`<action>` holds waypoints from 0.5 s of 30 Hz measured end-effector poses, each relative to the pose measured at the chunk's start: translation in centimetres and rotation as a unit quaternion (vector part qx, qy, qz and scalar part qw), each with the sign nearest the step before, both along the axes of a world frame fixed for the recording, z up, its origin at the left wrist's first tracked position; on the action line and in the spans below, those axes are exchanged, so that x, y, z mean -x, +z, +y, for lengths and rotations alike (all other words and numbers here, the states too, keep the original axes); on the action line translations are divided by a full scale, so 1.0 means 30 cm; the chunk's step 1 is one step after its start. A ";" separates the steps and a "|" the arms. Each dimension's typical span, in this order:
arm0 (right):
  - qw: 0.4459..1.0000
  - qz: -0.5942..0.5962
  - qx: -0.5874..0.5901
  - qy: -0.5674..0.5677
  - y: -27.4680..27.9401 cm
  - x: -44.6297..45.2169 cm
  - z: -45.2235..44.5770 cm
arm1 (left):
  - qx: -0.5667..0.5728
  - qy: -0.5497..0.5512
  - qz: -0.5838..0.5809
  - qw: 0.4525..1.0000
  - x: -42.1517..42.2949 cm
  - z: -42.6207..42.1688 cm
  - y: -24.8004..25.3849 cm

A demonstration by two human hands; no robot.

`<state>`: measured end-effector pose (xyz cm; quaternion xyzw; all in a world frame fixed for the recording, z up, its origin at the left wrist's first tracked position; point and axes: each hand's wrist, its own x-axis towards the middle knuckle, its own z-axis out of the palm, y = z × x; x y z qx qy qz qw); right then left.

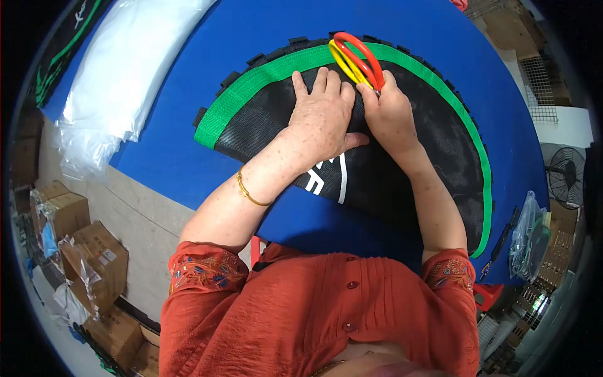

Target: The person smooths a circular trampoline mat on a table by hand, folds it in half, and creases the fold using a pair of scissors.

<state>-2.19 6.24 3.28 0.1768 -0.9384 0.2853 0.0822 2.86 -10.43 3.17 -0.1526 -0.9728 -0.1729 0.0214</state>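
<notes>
A black mesh piece (389, 176) with a green band (461, 116) along its curved edge and dark tabs outside it lies folded on the blue table. White lettering shows on it near my left forearm. My left hand (323, 116) rests flat on the mesh, fingers spread, with nothing held. To its right, my right hand (391, 119) is closed around the lower part of a tool with red and yellow loop handles (361, 60). The loops reach over the green band at the top. My right hand hides the rest of the tool.
Clear plastic bags (119, 69) lie on the table's left side, beside another black and green piece (63, 50). More bagged items (529, 242) are at the right edge. Cardboard boxes (94, 264) stand on the floor at left. A fan (565, 178) is at far right.
</notes>
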 end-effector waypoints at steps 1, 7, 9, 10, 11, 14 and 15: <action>1.000 -0.005 0.004 0.012 0.006 -0.006 0.003 | -0.007 -0.002 -0.009 1.000 0.002 -0.007 0.012; 1.000 0.011 0.000 0.002 -0.020 0.006 -0.018 | -0.020 -0.004 0.012 1.000 -0.003 -0.018 -0.015; 1.000 0.010 -0.006 -0.006 -0.015 0.005 -0.022 | -0.012 -0.001 0.021 1.000 -0.012 -0.036 -0.006; 1.000 0.008 -0.009 -0.009 -0.015 0.006 -0.026 | -0.008 0.002 0.032 0.999 -0.022 -0.052 0.004; 1.000 0.011 -0.013 -0.008 -0.019 0.007 -0.028 | -0.005 0.004 0.041 0.999 -0.032 -0.060 0.017; 1.000 0.013 -0.019 -0.009 -0.035 0.000 -0.022 | 0.037 0.035 0.035 0.998 -0.034 -0.063 0.035; 1.000 0.010 -0.015 -0.007 -0.035 -0.003 -0.021 | 0.037 0.041 0.052 0.997 -0.035 -0.066 0.022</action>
